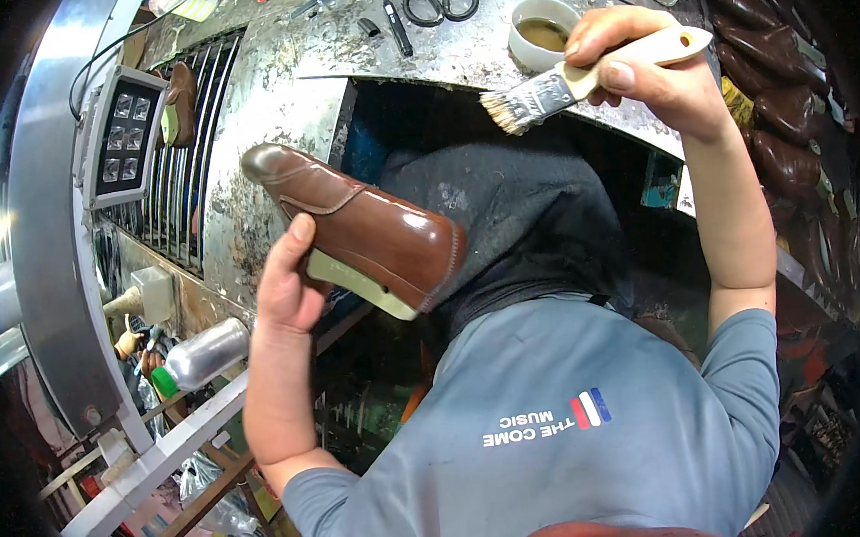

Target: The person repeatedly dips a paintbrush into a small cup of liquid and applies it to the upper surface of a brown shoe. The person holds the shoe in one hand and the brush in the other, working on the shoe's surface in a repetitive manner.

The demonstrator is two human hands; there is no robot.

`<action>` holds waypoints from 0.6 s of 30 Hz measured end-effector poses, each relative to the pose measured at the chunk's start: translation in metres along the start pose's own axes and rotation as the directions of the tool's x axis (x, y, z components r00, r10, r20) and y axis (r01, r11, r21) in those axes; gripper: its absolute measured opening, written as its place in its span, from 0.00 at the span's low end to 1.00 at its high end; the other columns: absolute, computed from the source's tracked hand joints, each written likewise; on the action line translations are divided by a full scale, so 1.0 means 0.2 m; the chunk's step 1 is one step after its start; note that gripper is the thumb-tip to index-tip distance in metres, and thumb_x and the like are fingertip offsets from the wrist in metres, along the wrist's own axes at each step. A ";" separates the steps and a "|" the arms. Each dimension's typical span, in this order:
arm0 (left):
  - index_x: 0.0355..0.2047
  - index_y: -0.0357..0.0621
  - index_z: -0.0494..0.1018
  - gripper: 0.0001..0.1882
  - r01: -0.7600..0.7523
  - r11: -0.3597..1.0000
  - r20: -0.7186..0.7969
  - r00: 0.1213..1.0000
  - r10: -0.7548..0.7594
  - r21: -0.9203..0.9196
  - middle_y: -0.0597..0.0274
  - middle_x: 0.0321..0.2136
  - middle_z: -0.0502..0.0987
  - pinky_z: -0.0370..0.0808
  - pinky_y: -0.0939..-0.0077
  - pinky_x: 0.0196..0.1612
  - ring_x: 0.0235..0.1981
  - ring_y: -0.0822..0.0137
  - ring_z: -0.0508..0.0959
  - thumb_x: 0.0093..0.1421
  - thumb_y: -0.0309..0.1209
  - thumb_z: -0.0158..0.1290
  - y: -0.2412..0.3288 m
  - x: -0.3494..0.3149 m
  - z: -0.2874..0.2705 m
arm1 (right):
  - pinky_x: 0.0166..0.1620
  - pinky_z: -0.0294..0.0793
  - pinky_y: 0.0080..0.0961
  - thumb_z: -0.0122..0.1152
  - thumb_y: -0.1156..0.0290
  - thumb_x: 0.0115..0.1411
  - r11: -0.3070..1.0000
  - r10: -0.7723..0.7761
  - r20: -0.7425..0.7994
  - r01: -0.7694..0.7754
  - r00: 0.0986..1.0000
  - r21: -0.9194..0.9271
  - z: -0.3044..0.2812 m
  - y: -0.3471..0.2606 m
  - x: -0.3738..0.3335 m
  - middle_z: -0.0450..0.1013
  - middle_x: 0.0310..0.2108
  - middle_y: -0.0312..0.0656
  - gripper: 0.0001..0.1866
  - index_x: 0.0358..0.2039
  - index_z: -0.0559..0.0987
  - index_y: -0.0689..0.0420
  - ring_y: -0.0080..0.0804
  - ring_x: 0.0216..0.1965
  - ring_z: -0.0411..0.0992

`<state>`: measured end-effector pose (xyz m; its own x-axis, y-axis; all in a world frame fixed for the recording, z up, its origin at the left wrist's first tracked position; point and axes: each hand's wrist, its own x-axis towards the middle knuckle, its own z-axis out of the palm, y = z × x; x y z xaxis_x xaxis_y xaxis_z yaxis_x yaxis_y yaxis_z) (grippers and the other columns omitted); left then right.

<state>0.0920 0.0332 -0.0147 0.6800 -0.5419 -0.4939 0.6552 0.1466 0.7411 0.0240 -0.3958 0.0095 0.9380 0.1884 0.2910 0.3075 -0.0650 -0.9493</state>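
My left hand (289, 276) is closed around a brown leather shoe upper (389, 232) stretched over a pale green last (358, 280). Its toe points to the far left, and the leather shines near the heel end. In my right hand (648, 72), fingers wrap the wooden handle of a flat paintbrush (543, 97). The bristles point left and down, apart from the shoe, and look damp and yellowish. Just beyond the brush sits a white cup (526, 55) with brownish liquid inside. My left palm is partly hidden behind the shoe.
On the stained metal bench (275, 92) lie black scissors (443, 19), a black marker (397, 27) and its loose cap (369, 27). At left stand a lamp (124, 144) and a barred rack holding another brown shoe (182, 104). Several brown shoes (779, 56) are piled right; a green-capped bottle (206, 356) lies left.
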 end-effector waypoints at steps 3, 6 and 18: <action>0.58 0.33 0.69 0.30 0.007 0.983 -0.081 0.997 0.008 0.185 0.50 0.53 0.78 0.76 0.63 0.57 0.52 0.59 0.79 0.64 0.42 0.60 0.15 0.02 -0.02 | 0.32 0.73 0.15 0.70 0.62 0.59 0.998 0.034 -0.089 -0.029 0.995 0.056 0.02 0.00 -0.05 0.81 0.36 0.39 0.17 0.42 0.83 0.62 0.19 0.31 0.76; 0.56 0.31 0.70 0.32 0.070 0.918 -0.131 0.991 -0.020 0.391 0.49 0.48 0.80 0.77 0.65 0.54 0.46 0.61 0.82 0.60 0.43 0.64 0.33 0.07 -0.14 | 0.33 0.72 0.16 0.69 0.64 0.58 0.996 0.036 -0.115 -0.026 0.993 0.087 0.03 0.04 -0.08 0.80 0.36 0.40 0.16 0.40 0.83 0.63 0.20 0.31 0.75; 0.45 0.35 0.77 0.25 0.045 0.593 -0.367 0.822 0.436 0.804 0.59 0.34 0.82 0.77 0.73 0.40 0.31 0.69 0.82 0.51 0.36 0.70 0.96 0.43 -0.70 | 0.42 0.75 0.29 0.70 0.60 0.55 0.989 0.145 -0.173 -0.135 0.974 0.068 0.05 0.14 -0.21 0.79 0.34 0.46 0.17 0.35 0.83 0.63 0.33 0.37 0.76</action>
<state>0.3227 0.1301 0.0209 0.9651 -0.0782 -0.2498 0.1538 -0.6028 0.7829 -0.0080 -0.3957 -0.0295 0.9860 0.0043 0.1668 0.1669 -0.0234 -0.9857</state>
